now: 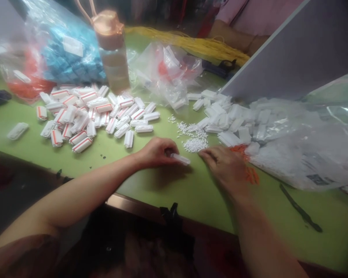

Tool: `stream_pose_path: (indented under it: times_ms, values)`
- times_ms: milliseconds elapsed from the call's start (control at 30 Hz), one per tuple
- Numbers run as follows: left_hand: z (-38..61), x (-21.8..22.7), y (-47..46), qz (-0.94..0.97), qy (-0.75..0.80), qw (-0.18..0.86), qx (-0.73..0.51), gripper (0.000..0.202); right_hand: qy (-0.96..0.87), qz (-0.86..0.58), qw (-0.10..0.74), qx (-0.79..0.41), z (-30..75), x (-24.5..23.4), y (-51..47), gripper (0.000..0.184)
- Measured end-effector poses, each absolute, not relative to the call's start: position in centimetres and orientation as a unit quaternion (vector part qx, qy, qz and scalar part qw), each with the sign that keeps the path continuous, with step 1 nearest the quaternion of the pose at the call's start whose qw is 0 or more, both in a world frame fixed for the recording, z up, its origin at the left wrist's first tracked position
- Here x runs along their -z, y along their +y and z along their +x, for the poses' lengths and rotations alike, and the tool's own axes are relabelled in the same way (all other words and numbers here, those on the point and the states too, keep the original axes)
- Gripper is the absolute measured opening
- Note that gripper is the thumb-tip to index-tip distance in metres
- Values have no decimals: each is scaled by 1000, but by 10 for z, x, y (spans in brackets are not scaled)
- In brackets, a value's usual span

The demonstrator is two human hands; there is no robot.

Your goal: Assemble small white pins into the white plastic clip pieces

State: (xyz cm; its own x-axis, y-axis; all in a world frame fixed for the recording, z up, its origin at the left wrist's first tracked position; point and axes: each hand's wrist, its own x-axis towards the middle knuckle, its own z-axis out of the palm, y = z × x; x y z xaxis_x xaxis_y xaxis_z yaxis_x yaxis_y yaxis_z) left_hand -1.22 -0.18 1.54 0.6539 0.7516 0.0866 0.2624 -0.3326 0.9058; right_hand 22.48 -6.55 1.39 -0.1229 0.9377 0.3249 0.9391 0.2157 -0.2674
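Note:
My left hand (159, 152) is closed around a small white plastic case (180, 158), one end of which sticks out to the right. My right hand (224, 166) rests low over the table at the edge of a pile of tiny white pegs (195, 144). Its thumb and fingertips are pressed together by the pegs; whether anything is between them is too small to tell. Orange strips (251, 174) lie partly hidden behind the right hand. White pieces with orange stripes (82, 143) are heaped beyond my left forearm.
On the green table (168, 200) stand a copper-topped bottle (111, 50) and a bag of blue pieces (72, 58). White cases (234, 123) and a clear bag (301, 154) lie right, near a dark thin tool (300, 208). A person's arm (237, 36) is behind a grey panel (272, 58).

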Motion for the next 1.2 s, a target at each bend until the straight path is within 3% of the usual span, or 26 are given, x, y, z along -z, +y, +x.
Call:
stream_pose_path:
  times_ms: [200, 300, 600, 767, 900, 1200]
  values:
    - [-12, -16, -2, 781, 324, 468, -256, 33, -705, -592, 366, -135, 196, -25, -72, 16]
    - [-12, -18, -3, 784, 319, 465, -261, 31, -720, -549, 389, -169, 180, -24, -73, 13]
    - [-10, -17, -3, 781, 317, 468, -266, 27, -736, -546, 374, -139, 173, -18, -72, 12]
    - [-10, -18, -3, 785, 325, 459, -259, 24, -776, -563, 283, 31, 170, -25, -75, 18]
    - [-11, -17, -4, 782, 331, 461, -258, 25, -786, -575, 223, 47, 168, -30, -80, 22]
    - [-11, -17, -4, 782, 328, 459, -265, 30, -764, -578, 287, -8, 171, -25, -77, 24]
